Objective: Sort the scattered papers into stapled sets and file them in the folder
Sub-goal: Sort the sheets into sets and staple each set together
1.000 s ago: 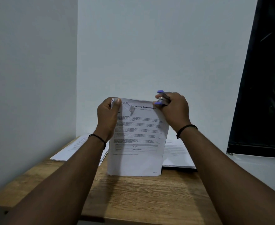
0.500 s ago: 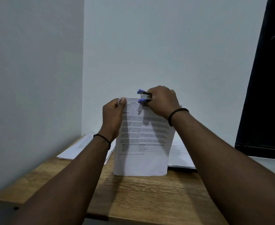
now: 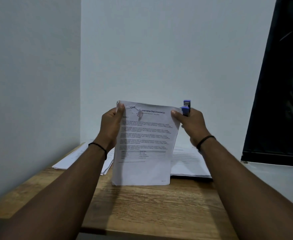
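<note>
Pinching the top left corner of the paper set [image 3: 145, 144], the left hand [image 3: 111, 125] keeps its thumb on the printed face, while the right hand [image 3: 190, 124] grips the top right corner with its thumb in front and also clutches a small blue stapler [image 3: 186, 108] that sticks up just beside that corner. The set stands upright with its bottom edge on the wooden table [image 3: 151, 208], headed "Internship Documentation". Behind the set, loose papers [image 3: 73, 157] lie flat to its left and more sheets rest on a dark folder [image 3: 192, 176] to its right.
</note>
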